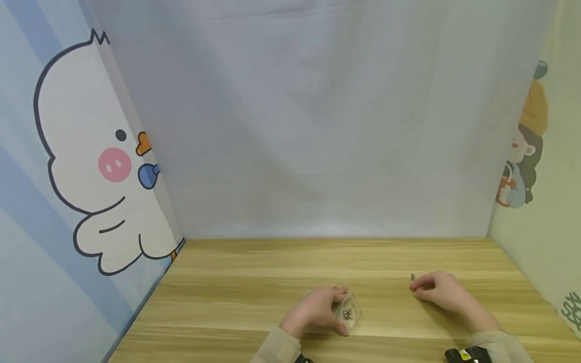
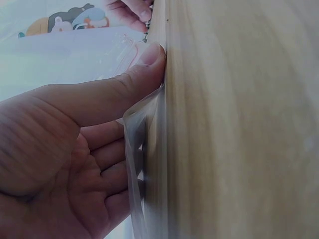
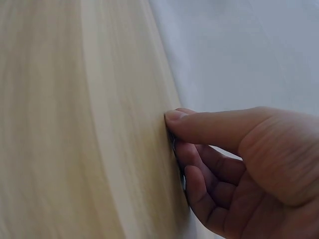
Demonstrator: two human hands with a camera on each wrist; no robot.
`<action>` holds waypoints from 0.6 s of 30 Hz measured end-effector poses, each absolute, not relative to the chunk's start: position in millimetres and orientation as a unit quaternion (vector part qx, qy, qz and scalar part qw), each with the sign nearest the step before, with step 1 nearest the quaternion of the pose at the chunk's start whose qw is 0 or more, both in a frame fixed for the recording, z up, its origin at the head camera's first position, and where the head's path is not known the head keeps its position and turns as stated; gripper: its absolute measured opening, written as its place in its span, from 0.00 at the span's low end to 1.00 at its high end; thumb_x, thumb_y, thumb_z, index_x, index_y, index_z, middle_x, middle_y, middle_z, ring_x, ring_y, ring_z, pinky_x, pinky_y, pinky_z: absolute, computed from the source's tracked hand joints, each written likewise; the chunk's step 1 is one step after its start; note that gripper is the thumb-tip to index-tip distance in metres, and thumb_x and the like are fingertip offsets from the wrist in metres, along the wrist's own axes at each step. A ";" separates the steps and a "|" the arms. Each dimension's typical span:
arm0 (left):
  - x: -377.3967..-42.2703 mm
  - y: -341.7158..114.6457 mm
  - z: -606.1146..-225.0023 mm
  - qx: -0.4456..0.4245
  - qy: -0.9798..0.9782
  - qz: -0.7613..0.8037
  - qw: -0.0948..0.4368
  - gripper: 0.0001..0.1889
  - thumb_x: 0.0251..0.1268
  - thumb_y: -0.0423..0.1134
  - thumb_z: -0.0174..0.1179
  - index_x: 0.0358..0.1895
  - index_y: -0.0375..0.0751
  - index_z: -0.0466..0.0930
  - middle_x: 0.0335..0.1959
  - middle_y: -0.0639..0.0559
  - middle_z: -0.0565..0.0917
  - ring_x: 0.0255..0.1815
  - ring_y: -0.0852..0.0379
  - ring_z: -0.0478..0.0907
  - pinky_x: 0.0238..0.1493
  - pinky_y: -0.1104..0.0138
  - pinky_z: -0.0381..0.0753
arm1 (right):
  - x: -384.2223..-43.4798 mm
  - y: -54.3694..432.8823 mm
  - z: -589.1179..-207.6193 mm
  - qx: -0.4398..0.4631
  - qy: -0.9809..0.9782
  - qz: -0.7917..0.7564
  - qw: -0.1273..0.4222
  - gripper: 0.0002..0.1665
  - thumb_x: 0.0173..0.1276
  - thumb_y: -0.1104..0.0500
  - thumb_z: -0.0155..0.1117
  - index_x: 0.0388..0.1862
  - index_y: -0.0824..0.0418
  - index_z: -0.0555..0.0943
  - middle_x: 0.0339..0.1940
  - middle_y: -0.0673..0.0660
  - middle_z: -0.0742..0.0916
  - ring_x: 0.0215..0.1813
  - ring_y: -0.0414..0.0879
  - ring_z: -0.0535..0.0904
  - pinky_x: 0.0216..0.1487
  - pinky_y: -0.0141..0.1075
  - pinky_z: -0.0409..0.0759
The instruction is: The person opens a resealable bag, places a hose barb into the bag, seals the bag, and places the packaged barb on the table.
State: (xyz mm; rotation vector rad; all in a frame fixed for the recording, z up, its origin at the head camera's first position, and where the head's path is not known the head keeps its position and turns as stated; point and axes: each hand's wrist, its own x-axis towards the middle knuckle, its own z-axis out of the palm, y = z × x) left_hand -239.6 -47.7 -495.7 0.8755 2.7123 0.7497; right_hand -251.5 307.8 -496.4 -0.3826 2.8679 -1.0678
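Bits of shiny metal [image 1: 347, 314] are seen in a clear bag [image 1: 355, 305], which is held on the bench [image 1: 227, 297] by the left grip [image 1: 320, 306]. One small bit [image 1: 414, 291] is pinched by the narrow right grip [image 1: 438, 290], and another bit [image 1: 412, 277] is seen just beside this grip.

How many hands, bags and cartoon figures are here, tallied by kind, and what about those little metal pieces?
Hands (left hand, right hand): 2
Clear bag: 1
Cartoon figures (bird, hatted figure): 2
Metal pieces: too small to count
Total: 5, metal pieces excluded
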 end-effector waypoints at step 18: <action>-235.5 -48.0 -495.1 0.292 0.914 0.264 0.100 0.46 0.41 0.43 0.89 0.71 0.41 0.81 0.75 0.52 0.77 0.78 0.51 0.71 0.80 0.61 0.66 | -248.5 306.3 -498.0 -0.147 0.932 -0.332 0.023 0.03 0.70 0.63 0.75 0.42 0.59 0.92 0.44 0.54 0.92 0.46 0.47 0.85 0.46 0.38 0.84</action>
